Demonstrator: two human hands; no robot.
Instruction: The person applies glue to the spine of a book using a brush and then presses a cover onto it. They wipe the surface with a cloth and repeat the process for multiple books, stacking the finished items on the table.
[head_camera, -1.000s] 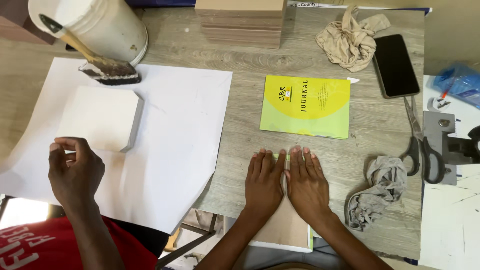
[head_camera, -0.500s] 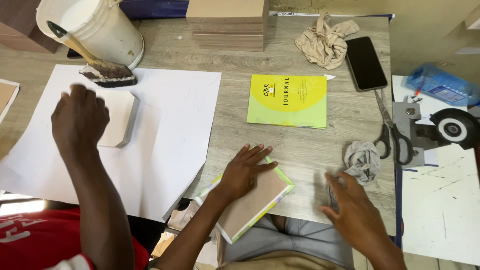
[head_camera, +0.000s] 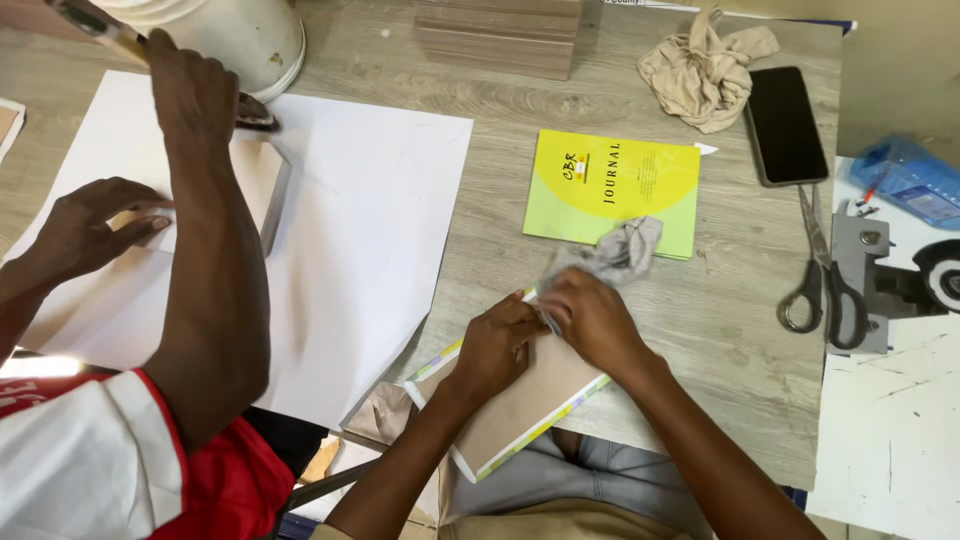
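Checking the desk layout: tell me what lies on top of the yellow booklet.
A crumpled grey rag overlaps the yellow booklet's lower edge, its other end in the right hand. The cover beneath the rag is hidden.
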